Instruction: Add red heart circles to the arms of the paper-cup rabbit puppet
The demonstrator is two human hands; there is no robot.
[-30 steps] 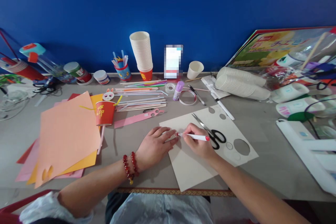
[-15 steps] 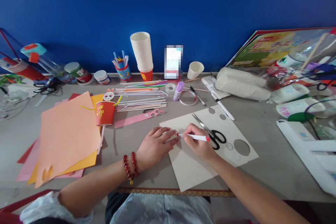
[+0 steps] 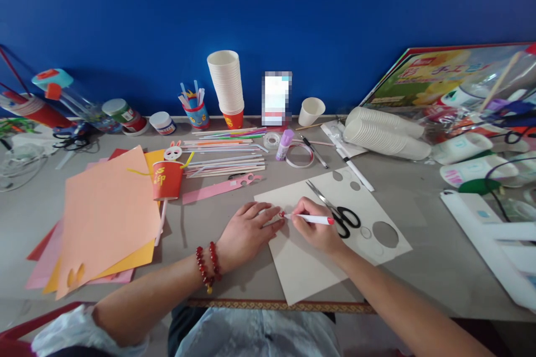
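Note:
My right hand [image 3: 315, 228] grips a white marker [image 3: 312, 218] with a red end. Its tip touches a small red mark [image 3: 281, 214] near the left corner of a white paper sheet [image 3: 307, 268]. Flat beside that mark lies my left hand [image 3: 250, 228], fingers stretched out and pressing on the sheet; its fingertips reach next to the marker tip. A red bead bracelet circles the left wrist. Black-handled scissors [image 3: 348, 217] rest on the same sheet, just past my right hand. Round holes are cut in the sheet's right part, and a small paper ring [image 3: 365, 232] shows there.
Coloured paper [image 3: 111, 206] is piled at left, beside a red cup figure [image 3: 167, 181] with a rabbit head. Straws [image 3: 228, 159], a glue stick [image 3: 285, 145] and a tape roll [image 3: 272, 140] lie ahead. Stacked paper cups [image 3: 226, 81] stand at the back; more cups [image 3: 385, 136] lie at right.
Almost nothing differs. The marker and my right hand have shifted very slightly left; my left hand stays in place on the sheet.

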